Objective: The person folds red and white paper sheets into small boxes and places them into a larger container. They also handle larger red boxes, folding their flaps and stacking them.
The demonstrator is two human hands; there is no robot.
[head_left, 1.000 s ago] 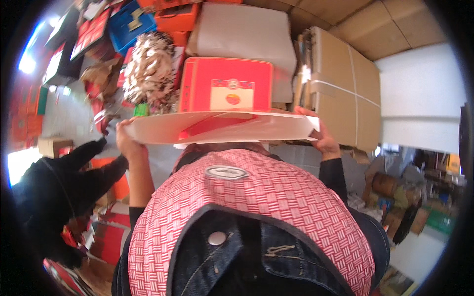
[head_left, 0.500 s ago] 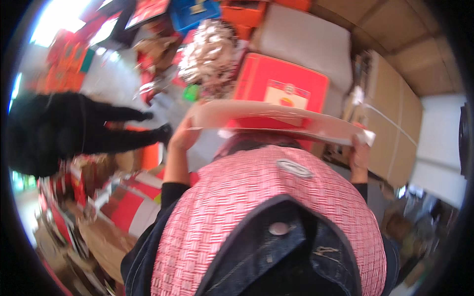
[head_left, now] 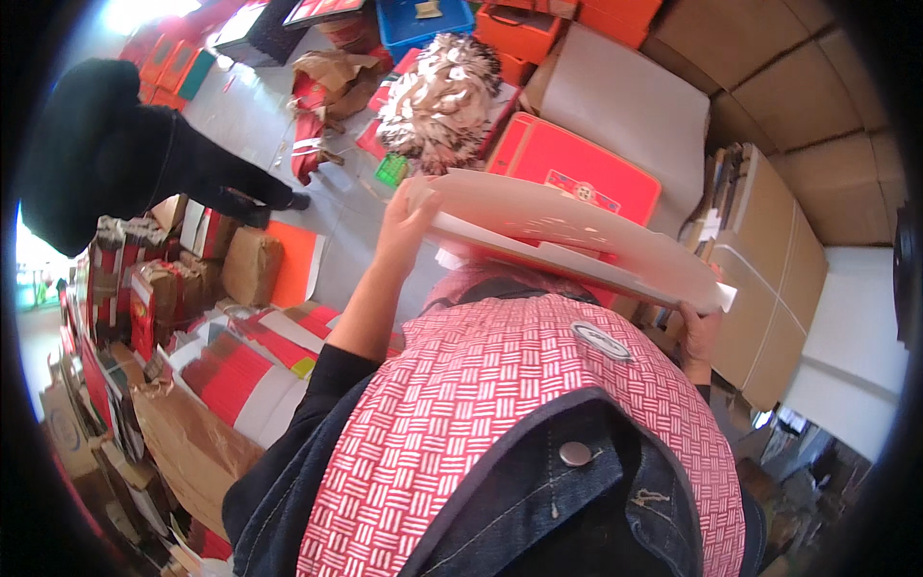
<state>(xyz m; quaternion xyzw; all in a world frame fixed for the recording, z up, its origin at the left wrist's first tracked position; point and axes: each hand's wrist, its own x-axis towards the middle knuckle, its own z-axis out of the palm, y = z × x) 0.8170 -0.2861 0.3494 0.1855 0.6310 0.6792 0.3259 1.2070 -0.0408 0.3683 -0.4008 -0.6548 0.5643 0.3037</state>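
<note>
Both hands hold a wide, pale sheet point(head_left: 548, 212) of card or paper by its opposite ends, in front of my red-and-white checked apron point(head_left: 538, 385). It bows along its length, and red shows around its middle and near edge. Whether it is one sheet or several I cannot tell. My left hand point(head_left: 411, 216) is closed on the left end, thumb on top. At the right end my right hand point(head_left: 699, 332) grips from below, its fingers partly hidden. Just beyond the sheet lies a red printed panel point(head_left: 615, 192), partly covered by it.
Past the panel stands a grey-topped stack point(head_left: 625, 106), with strapped cardboard point(head_left: 769, 288) on the right. A bundle of pale strips point(head_left: 442, 101) and a green basket point(head_left: 391, 169) lie ahead. A person in black point(head_left: 144, 154) is at the left, above wrapped bundles point(head_left: 231, 375).
The sheet has tilted, its left end rising and its right end dropping, with my hands moving along. My view has shifted, and the person in black appears higher up.
</note>
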